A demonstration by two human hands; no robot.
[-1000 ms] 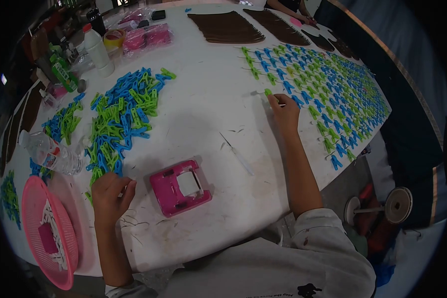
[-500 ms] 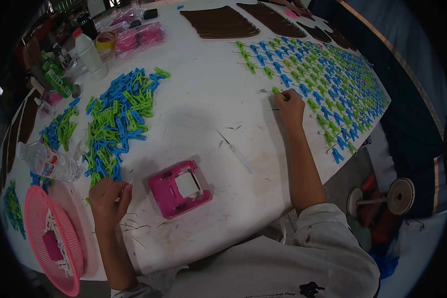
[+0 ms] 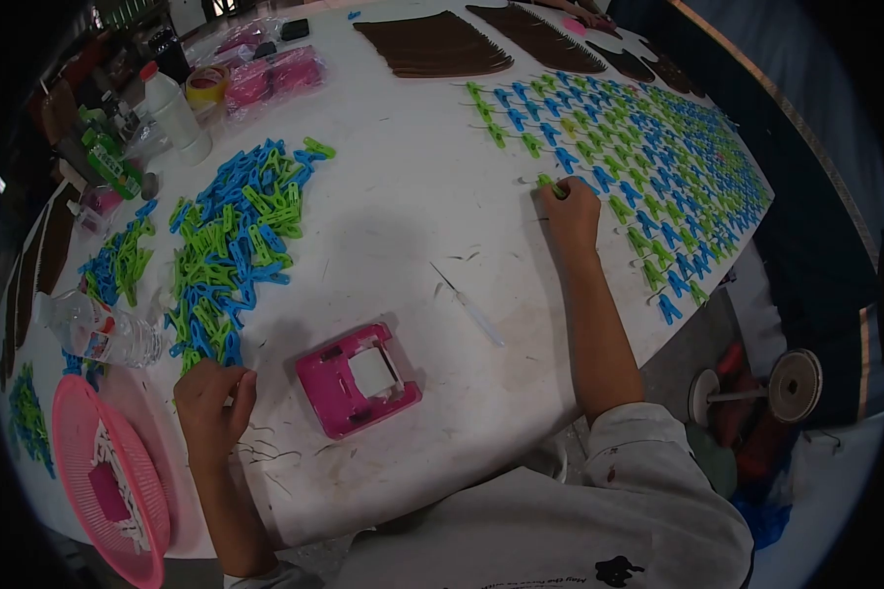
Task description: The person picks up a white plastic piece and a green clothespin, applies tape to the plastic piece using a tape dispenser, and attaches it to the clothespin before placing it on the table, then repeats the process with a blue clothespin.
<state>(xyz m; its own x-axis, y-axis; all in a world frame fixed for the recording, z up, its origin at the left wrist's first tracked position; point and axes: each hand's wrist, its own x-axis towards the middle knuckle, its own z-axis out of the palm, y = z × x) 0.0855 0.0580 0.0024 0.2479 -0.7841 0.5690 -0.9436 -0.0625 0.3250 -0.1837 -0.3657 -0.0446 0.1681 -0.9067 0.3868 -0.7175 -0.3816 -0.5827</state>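
At the lower end of the pile of blue and green clips (image 3: 231, 231), my left hand (image 3: 213, 398) rests with its fingers curled; what lies inside them, if anything, is hidden. My right hand (image 3: 572, 211) pinches a green clip (image 3: 546, 182) at the near left edge of the rows of clips (image 3: 648, 177). Those rows alternate blue and green, and thin pale pieces stick out from some of them. Between my hands lie a magenta tape dispenser (image 3: 356, 381) and a thin pointed tool with a clear handle (image 3: 476, 316).
A pink basket (image 3: 108, 481) with white pieces stands at the lower left, beside a clear bottle (image 3: 103, 332). Further back are a white bottle (image 3: 175, 116), yellow tape (image 3: 206, 86) and pink packages (image 3: 290, 71). Brown strips (image 3: 432, 44) lie at the far edge, near another person's hand (image 3: 587, 12).
My left hand has shifted very slightly. My right hand stays at the same place with the green clip. The view has tilted a little.
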